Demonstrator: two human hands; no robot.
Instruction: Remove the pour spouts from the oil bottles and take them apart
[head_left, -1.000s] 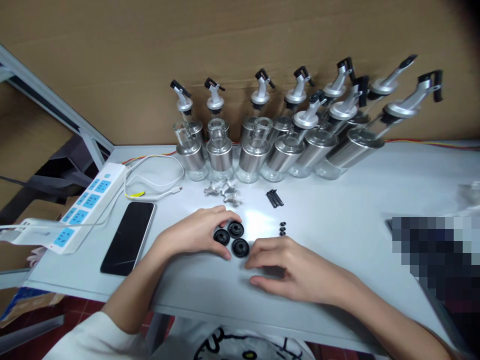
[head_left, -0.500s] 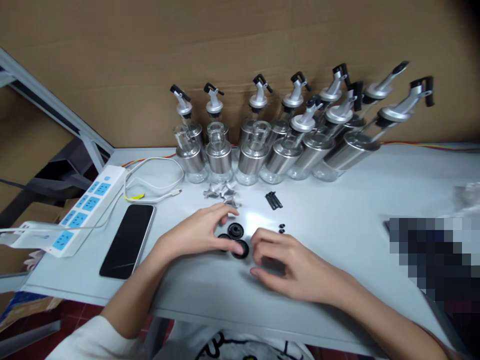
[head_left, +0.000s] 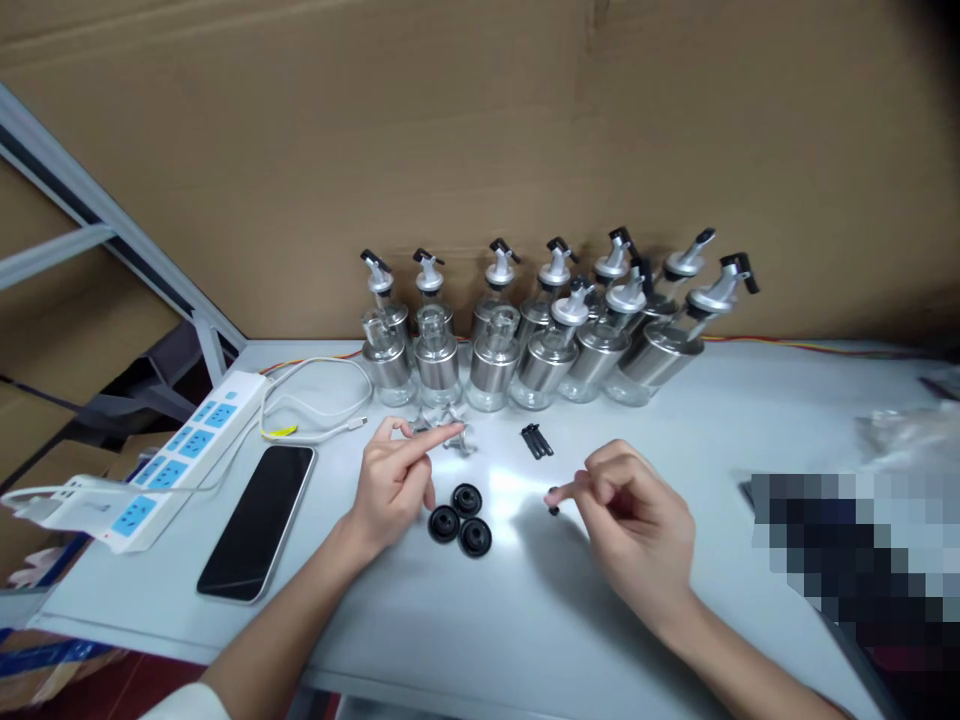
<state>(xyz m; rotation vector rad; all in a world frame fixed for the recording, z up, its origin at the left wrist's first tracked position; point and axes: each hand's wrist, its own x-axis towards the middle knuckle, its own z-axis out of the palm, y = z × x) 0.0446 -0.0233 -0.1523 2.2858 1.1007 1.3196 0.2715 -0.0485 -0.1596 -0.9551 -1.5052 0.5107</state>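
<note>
Black discs (head_left: 475,538): three, clustered on desk (head_left: 465,620), now uncovered. Left hand (head_left: 390,490), released, has shifted toward three silver parts (head_left: 463,440). Right hand (head_left: 637,520) now touches small black pieces (head_left: 553,511); grasp, count: cannot tell. Open bottles (head_left: 493,372): three; spouted bottles (head_left: 544,372): nine.

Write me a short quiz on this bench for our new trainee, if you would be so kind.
1. True or false: the phone lies between the power strip and the left hand.
2. Fill in the missing word: just to the right of the left hand, ___ round black discs lie on the table.
3. Multiple choice: what is a fingertip of the right hand at?
A) the phone
B) a tiny black piece
C) the power strip

Key: 1 true; 2 three; 3 B
</note>
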